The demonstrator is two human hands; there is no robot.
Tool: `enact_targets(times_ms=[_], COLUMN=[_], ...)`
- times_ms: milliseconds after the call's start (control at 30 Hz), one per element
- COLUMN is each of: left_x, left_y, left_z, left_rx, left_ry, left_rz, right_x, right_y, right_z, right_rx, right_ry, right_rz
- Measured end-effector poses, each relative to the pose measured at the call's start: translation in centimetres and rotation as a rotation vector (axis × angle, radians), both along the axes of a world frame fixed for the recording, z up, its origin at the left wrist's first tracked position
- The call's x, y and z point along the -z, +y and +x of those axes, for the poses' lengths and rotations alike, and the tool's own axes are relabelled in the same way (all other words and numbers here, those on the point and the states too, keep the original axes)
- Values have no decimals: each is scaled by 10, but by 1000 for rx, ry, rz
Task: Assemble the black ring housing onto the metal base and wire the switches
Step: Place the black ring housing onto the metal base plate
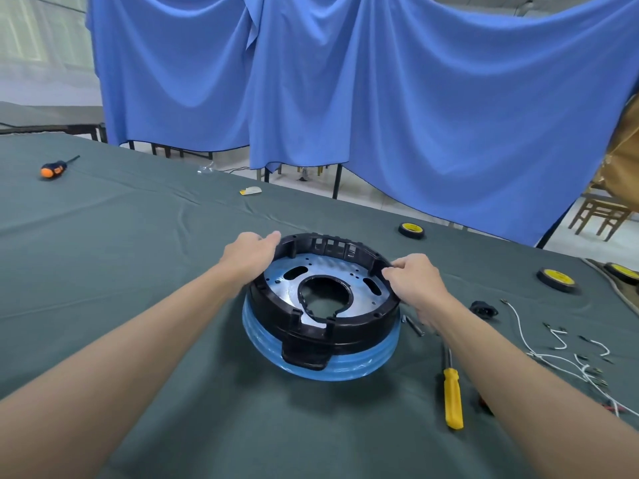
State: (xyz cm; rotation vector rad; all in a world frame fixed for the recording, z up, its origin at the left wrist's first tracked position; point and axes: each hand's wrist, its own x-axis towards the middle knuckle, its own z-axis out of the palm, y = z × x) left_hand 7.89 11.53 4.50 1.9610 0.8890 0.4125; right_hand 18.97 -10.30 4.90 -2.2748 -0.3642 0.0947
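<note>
Black ring housing (345, 330) sits on top of the metal base (311, 369), roughly mid-desk, straight ahead of the person. Base's lower wall is wrapped in blue film. Silver plate (280, 278) with a large central hole and slotted openings shows inside the ring. A black tab on the housing points toward the person and hangs over the blue film.

Left hand (247, 254): at the far-left part of the rim, fingers curled over its outer edge, slightly blurred. Grip: grasping the black ring housing.

Right hand (415, 278): at the right side of the rim, fingers bent, fingertips pinching the top edge. Grip: grasping the same housing.

Desk (138, 254) is covered with dark green cloth.

Right of the assembly:
- short dark screws (413, 324) just beside the base
- yellow screwdriver (453, 399) lying lengthwise, partly under the right forearm
- black connector part (484, 309)
- white wires (553, 361) with metal terminals, loosely spread
- three black-and-yellow wheels: one (411, 230) behind the housing, two (557, 280) (622, 273) near the right edge

Far left: orange-and-black screwdriver (55, 167), well apart from the work. Far edge: clear plastic bag (206, 168) and a small white-and-yellow item (250, 191).

Blue curtain (380, 81) hangs behind the desk; wooden chair (601, 212) at far right.
</note>
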Motion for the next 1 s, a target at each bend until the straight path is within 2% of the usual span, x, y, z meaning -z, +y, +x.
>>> enact_targets(times_ms=[100, 300, 567, 1000], left_x=[3, 3, 5, 5], left_y=[-6, -6, -3, -3], left_z=[2, 0, 0, 2], left_rx=[73, 91, 82, 80], left_ry=[-33, -56, 10, 16], left_rz=[19, 35, 138, 219], right_x=[0, 2, 1, 3], right_y=[1, 2, 3, 3], right_z=[3, 7, 4, 5], right_rx=[14, 43, 81, 56], right_ry=[-4, -116, -68, -53], right_rz=[14, 71, 90, 55])
